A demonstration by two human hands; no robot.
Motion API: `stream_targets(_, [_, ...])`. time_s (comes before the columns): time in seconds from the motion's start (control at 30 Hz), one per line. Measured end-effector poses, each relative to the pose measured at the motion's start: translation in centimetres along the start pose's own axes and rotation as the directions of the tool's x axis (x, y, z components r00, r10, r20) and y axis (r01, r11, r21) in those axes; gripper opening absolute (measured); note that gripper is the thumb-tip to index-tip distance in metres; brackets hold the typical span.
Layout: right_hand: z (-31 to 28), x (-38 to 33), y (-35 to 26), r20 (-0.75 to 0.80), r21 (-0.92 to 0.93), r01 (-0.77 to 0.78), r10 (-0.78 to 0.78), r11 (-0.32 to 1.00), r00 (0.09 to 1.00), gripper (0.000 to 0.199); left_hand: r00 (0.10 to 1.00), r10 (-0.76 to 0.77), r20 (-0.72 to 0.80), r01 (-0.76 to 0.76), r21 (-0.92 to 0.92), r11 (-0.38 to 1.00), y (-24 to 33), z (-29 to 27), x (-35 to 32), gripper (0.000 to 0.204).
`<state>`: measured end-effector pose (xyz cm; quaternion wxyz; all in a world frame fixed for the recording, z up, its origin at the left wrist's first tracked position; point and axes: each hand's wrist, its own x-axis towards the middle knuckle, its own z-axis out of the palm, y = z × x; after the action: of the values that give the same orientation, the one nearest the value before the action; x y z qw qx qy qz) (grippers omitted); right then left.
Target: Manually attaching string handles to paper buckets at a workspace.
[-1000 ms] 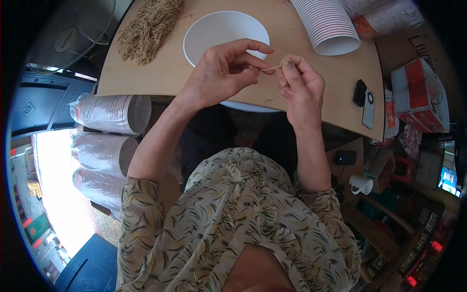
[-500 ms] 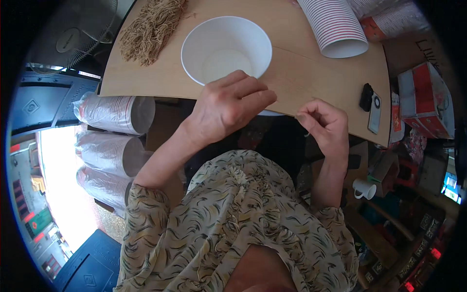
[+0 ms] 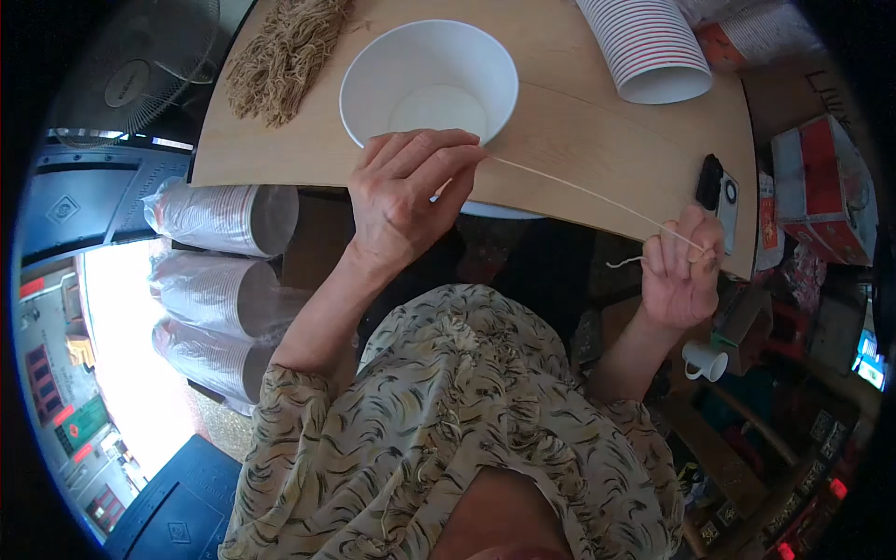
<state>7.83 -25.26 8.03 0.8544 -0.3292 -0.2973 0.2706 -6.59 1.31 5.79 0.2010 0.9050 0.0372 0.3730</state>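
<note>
A thin pale string [image 3: 588,194] runs taut between my two hands, over the table's front edge. My left hand [image 3: 406,196] pinches one end between thumb and fingers, just in front of a large white paper bucket [image 3: 359,98]. Away to the right, my right hand [image 3: 683,266] is closed on the other part of the string, which crosses its fingers; a short loose tail hangs out on its left side. The bucket stands mouth up, tilted toward me in view, and my left hand hides part of its near rim.
A bundle of brown string [image 3: 287,61] lies at the table's [image 3: 579,140] far left. Nested paper buckets [image 3: 644,51] lie far right, near a phone [image 3: 730,215] and a black object [image 3: 708,182]. Wrapped bucket stacks [image 3: 219,217] sit left below the table; a white mug [image 3: 705,361] is lower right.
My hands have drawn apart: the right moved right and down, the left slightly left. The string between them now shows stretched tight.
</note>
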Motion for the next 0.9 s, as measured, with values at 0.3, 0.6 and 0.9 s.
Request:
stream_targets(0.3, [-0.2,0.5,0.7,-0.086,0.068,-0.01,0.016,0.998,0.996,0.019,0.959,-0.088,0.269,0.02,0.245,0.969,-2.6,-5.3,1.5,0.066])
stream_targets(0.6, [2.0,1.2,1.9,-0.083,0.088,-0.054,0.061,0.995,0.995,0.022,0.976,0.107,0.192,-0.161,0.299,0.941,-4.8,-5.2,1.6,0.025])
stream_targets(0.9, [3.0,4.1,4.6,-0.219,0.205,-0.195,0.239,0.959,0.946,0.024,0.984,0.086,0.159,-0.114,0.174,0.978,-1.2,-2.5,2.6,0.054])
